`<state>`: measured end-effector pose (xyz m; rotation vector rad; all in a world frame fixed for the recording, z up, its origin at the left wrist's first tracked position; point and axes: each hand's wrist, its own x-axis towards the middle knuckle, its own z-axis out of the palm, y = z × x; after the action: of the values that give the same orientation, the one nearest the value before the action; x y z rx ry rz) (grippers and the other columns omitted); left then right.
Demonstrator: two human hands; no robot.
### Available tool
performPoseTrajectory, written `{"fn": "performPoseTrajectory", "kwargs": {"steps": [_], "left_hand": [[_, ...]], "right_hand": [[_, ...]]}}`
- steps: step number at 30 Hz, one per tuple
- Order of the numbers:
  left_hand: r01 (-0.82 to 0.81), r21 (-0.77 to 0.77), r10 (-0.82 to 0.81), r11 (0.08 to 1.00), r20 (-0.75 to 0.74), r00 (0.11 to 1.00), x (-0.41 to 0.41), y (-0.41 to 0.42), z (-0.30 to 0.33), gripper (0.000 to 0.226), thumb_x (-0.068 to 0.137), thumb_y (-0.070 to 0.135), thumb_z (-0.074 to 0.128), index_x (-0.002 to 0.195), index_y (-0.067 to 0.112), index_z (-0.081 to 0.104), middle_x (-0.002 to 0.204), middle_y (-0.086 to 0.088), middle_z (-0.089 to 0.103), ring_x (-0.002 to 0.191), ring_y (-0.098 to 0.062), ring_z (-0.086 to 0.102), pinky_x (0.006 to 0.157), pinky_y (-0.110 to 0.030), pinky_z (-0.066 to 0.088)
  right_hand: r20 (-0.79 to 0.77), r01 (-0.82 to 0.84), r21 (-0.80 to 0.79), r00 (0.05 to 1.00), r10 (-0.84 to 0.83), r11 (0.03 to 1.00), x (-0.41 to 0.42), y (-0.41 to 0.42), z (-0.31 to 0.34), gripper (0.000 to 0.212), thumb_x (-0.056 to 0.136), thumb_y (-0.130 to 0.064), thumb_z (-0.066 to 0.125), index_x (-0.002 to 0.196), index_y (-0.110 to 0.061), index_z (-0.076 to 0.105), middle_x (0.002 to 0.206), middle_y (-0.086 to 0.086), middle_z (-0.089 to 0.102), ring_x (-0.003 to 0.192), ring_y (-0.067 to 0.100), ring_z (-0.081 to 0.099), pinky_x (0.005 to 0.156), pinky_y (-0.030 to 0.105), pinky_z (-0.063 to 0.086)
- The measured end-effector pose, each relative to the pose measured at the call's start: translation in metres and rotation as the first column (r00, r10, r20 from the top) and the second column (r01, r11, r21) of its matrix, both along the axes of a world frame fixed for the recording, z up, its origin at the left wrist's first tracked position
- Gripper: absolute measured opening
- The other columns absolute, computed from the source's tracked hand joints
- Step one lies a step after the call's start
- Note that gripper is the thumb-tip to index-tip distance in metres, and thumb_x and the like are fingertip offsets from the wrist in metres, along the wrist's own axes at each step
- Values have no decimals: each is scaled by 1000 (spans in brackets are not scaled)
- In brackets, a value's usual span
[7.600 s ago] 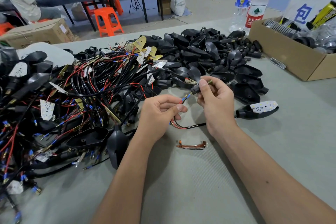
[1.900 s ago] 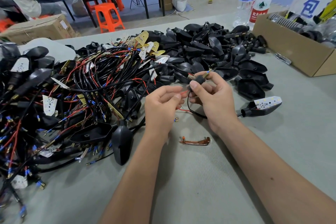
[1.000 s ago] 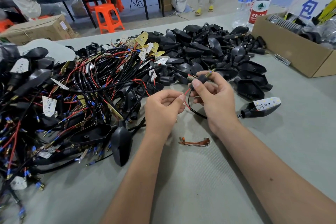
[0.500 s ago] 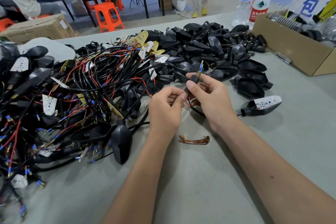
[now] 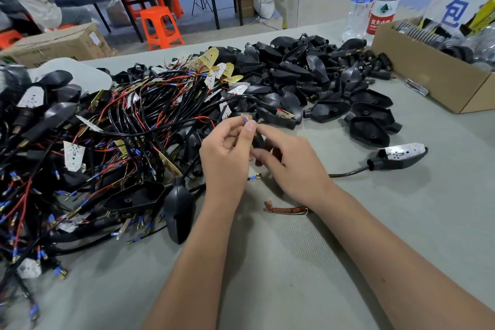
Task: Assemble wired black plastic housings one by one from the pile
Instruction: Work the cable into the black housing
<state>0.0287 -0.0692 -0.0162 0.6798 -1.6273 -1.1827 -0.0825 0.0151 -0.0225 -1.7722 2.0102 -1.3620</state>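
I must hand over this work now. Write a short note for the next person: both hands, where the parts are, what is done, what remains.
Left hand: pinches a blue-tipped wire end.
Right hand: holds a small black sleeve piece on that cable.
Housing with LED board lies to the right, on this cable it seems.
Wired pile lies left, empty housings behind.
Done: apparently one board seated.
Left: finish this cable, then the pile.
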Motion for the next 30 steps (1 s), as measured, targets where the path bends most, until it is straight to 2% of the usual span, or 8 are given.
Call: {"fn": "performPoseTrajectory", "kwargs": {"steps": [3, 7, 12, 18, 21, 23, 26, 30], "left_hand": [[-4, 86, 6, 996, -25, 1000, 3, -5, -1, 8, 97, 14, 70, 93, 9, 73, 67, 2, 66, 58, -11, 59, 53, -23, 49], [8, 233, 10, 973, -75, 997, 6, -11, -2, 13, 97, 14, 69, 86, 9, 72, 65, 0, 64, 60, -11, 59, 55, -21, 49], [-33, 279, 80, 960, -158, 984, 4, -12, -1, 17, 106, 15, 55, 91, 12, 61, 73, 1, 71, 62, -14, 65, 54, -23, 52], [-118, 303, 182, 946, -194, 964, 6, -18, -1, 15, 108, 17, 51, 96, 9, 56, 69, 1, 71, 60, -14, 69, 57, -23, 55], [-137, 294, 199, 946, -193, 961, 6, -18, -2, 14, 108, 18, 50, 98, 9, 55, 70, 0, 70, 60, -15, 69, 56, -24, 55], [-118, 307, 187, 944, -203, 961, 5, -18, -1, 14, 108, 18, 51, 98, 9, 55, 71, 0, 70, 61, -16, 69, 57, -24, 55], [-2, 397, 106, 918, -241, 965, 3, -13, 1, 15, 103, 19, 62, 98, 7, 56, 74, -1, 70, 64, -15, 67, 61, -24, 56], [100, 428, -22, 898, -184, 983, 3, -9, 0, 6, 97, 11, 70, 91, 8, 69, 73, 2, 69, 68, -9, 65, 68, -22, 56]], "right_hand": [[-20, 5, 13, 1000, -5, 1000, 0, 1, 1, 42, 101, -24, 63, 142, -31, 57, 81, -10, 70, 64, 5, 61, 75, 38, 54], [-3, 62, 12, 998, -62, 998, 1, 2, 0, 20, 100, -30, 66, 118, -22, 63, 77, -11, 71, 65, 8, 63, 73, 39, 52], [-42, 103, 46, 994, -101, 994, -5, 3, 1, 15, 100, -28, 66, 113, -21, 69, 82, -10, 74, 79, 13, 67, 80, 42, 53], [-66, 120, 27, 991, -118, 992, -4, 3, 1, 19, 101, -33, 64, 115, -24, 71, 82, -9, 73, 79, 16, 68, 78, 42, 54], [-57, 118, 32, 992, -116, 993, -6, 3, 1, 18, 100, -35, 64, 109, -22, 72, 81, -10, 72, 76, 13, 66, 76, 42, 54], [-35, 126, 26, 992, -125, 992, -7, 3, -1, 17, 100, -36, 64, 103, -23, 73, 77, -10, 71, 71, 10, 64, 73, 41, 53], [19, 141, -41, 990, -141, 989, -8, 3, -2, 13, 99, -36, 67, 102, -25, 74, 70, -9, 69, 65, 8, 62, 69, 36, 52], [58, 128, -92, 991, -123, 988, -10, 3, -2, 7, 97, -28, 71, 100, -23, 74, 67, -9, 67, 66, 10, 64, 64, 21, 47]]}}
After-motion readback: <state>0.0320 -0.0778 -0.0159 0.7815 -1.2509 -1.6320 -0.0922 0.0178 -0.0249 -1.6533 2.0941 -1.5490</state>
